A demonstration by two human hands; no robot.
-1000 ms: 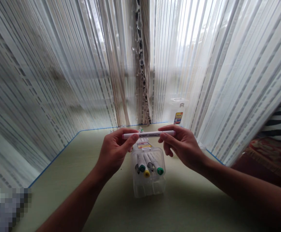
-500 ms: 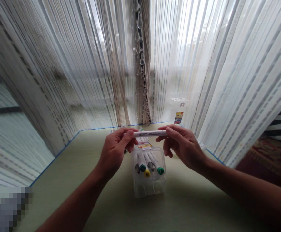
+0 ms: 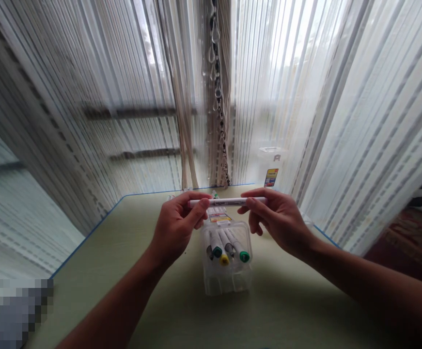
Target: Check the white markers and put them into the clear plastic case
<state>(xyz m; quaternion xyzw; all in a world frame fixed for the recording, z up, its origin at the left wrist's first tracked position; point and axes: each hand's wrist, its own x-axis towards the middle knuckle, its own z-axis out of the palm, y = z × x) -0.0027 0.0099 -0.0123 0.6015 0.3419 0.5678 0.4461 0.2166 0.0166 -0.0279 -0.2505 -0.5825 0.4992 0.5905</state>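
Hanging across the view from ten o'clock to two, a striped string curtain (image 3: 123,72) backs a pale green table (image 3: 112,237) with a blue edge. On the table, at the middle, sits a clear plastic box (image 3: 227,282); at one o'clock from it, by the curtain, stands a clear case (image 3: 271,162) with a yellow label. The left hand (image 3: 176,220) is at eleven o'clock from the box, the right hand (image 3: 276,218) at one o'clock. Inside the box lie several markers (image 3: 235,242), their green and yellow ends toward six o'clock. One white marker (image 3: 228,201) is held up at twelve o'clock from the box, its long axis running almost level from nine o'clock to three. Neither hand is nearer: left thumb and fingers pinch its nine-o'clock end, where some pink shows, and right thumb and fingers clamp the three-o'clock end, bare barrel between.
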